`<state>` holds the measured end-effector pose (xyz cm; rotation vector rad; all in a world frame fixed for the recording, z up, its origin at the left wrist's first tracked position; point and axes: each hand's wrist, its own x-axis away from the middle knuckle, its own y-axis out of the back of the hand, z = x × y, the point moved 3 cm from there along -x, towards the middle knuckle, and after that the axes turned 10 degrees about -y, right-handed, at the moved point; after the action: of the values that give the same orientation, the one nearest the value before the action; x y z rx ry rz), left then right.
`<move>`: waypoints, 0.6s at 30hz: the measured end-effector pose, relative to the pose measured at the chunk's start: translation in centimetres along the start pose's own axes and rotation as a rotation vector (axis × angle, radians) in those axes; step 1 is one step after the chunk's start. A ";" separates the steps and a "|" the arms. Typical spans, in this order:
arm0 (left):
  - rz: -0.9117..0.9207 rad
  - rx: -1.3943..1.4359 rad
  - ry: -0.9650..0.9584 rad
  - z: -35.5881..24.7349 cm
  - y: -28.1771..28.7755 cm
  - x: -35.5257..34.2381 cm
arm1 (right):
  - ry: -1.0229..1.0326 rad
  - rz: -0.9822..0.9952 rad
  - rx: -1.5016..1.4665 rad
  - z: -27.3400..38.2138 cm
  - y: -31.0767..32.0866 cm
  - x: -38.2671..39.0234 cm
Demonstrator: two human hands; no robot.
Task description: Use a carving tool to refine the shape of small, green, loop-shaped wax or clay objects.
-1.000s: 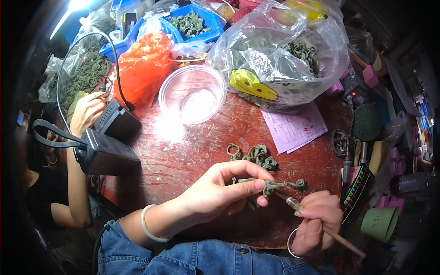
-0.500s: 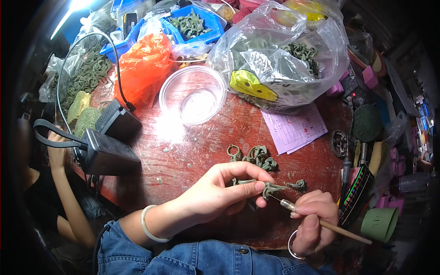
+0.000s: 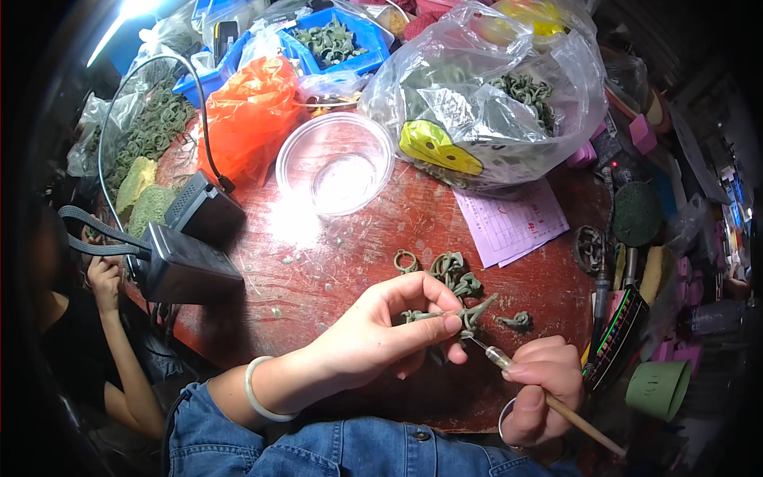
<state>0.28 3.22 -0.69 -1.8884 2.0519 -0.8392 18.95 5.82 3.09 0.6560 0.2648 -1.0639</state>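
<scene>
My left hand, with a pale bangle at the wrist, pinches a small curled grey-green piece between thumb and fingers. My right hand grips a tool with a wooden handle, a shiny collar and a thin needle tip, which is at the lower side of that piece. Just beyond my fingers a small heap of similar green pieces lies on the worn red tabletop, and a loose one lies to the right.
A clear bowl, orange bag, blue bins, large plastic bag and pink papers sit beyond. Black boxes with cables stand left, beside a co-worker's arm. Tools and a green cup crowd the right.
The held piece has turned, one end now pointing up-right. My right hand has shifted slightly left with the tool. The co-worker's hand has moved down from behind the black boxes to their lower left.
</scene>
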 end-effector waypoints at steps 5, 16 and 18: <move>-0.030 -0.006 0.018 0.1 0.4 0.3 | 0.021 -0.017 0.029 -0.4 -0.6 -0.1; -0.055 -0.006 -0.025 0.3 0.4 0.2 | 0.003 -0.042 0.050 -0.3 -0.7 0.0; -0.054 -0.018 -0.023 0.2 0.2 0.2 | 0.011 -0.025 0.085 -0.1 -0.5 0.1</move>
<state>0.19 3.01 -0.96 -1.9619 2.0100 -0.8110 18.51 5.65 2.82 0.7362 0.2389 -1.1007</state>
